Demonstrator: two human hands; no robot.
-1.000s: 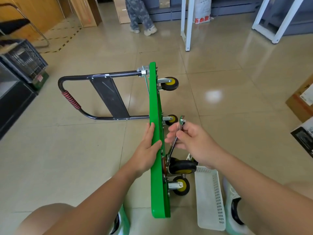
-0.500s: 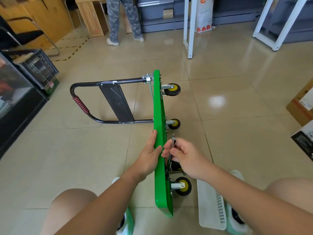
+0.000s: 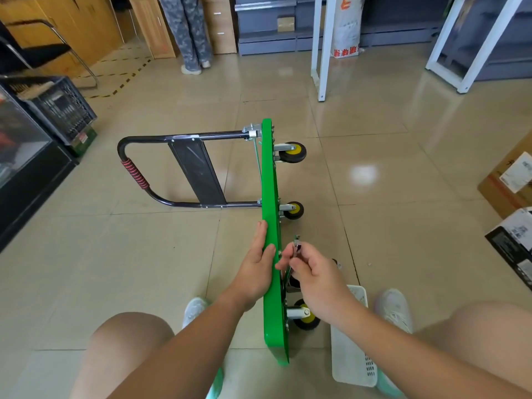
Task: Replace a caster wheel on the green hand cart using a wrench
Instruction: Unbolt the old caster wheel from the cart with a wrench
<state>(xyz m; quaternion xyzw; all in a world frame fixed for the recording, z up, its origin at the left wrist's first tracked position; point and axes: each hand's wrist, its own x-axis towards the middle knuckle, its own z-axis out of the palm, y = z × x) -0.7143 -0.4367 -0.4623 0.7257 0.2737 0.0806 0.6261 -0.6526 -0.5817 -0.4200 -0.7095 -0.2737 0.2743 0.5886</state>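
Change first: wrench (image 3: 296,245) swung in from a rightward lean a second ago to near upright now, hard beside the underside of the green hand cart (image 3: 270,226). Carried in with it, the right hand (image 3: 315,279), now close to the left hand (image 3: 256,270). Reads as one turning stroke on a mounting bolt of the caster wheel (image 3: 294,282); loosening or tightening not to be told from here. Judged mid-task at best: four casters on the cart, none seen lying free.

Right grip: fingers curled and pinched round the upper shank of the wrench, far end poking out above the knuckles, working end hidden low behind the hand, down by the caster plate. Left grip: flat and straight-fingered against the left face of the deck, thumb over the top edge, steadying only.

Cart on its long edge on the floor (image 3: 144,269), deck upright, handle (image 3: 135,174) lying out to the left, wheels out to the right. Worked caster just under the right hand, mostly covered; next caster (image 3: 306,318) nearer, in plain sight. White basket (image 3: 352,355) on the floor at near right.
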